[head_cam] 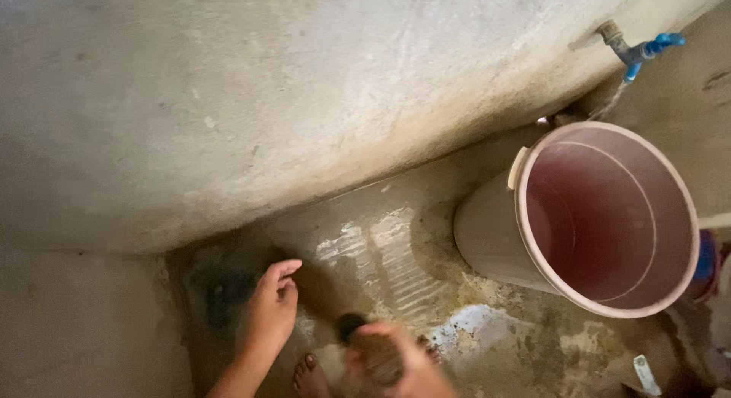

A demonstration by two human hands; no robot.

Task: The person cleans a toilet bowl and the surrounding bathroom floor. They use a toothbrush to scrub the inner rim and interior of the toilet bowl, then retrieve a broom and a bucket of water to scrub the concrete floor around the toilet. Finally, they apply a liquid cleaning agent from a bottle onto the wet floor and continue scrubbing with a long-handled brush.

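Right hand [396, 360]: blurred, lower centre, curled round small dark round object [352, 326], likely wet, slippery; best gripped round sides.
Left hand [272, 307]: open, empty, over wet floor [487, 345].
Bucket [609, 215]: pink, right.

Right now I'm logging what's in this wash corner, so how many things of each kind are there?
Pink bucket: 1
Wall tap with blue handle: 1
Dark round object under the right hand: 1, blurred
White item at the lower right: 1, unclear
Total: 4

The wet floor [396, 253] lies open between the wall [266, 101] and the pink bucket [601, 215]. The bucket blocks the right side.
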